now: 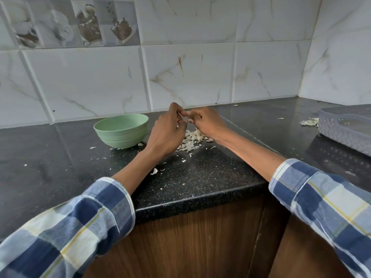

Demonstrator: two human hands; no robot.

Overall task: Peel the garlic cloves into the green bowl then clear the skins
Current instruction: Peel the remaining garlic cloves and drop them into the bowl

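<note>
Where the two hands meet above the black counter (pixel 200 177), the left hand (pixel 167 135) and the right hand (pixel 207 123) have their fingers curled in toward each other, fingertips touching or nearly so, and they pinch something small and pale between them; it is too hidden by the fingers to say whether it is a garlic clove or a scrap of skin. Directly below and between the hands lies a heap of garlic skins (pixel 192 140), with loose flakes scattered across the counter toward the front edge. Just left of the left hand stands the green bowl (pixel 122 130), upright on the counter near the tiled wall (pixel 190 73); its inside cannot be seen from this angle. Both forearms come out of blue, white and yellow checked sleeves (pixel 66 227). Well apart at the right edge sits a grey basket (pixel 345 131), with a smaller cluster of skins (pixel 309 122) just beside it.
</note>
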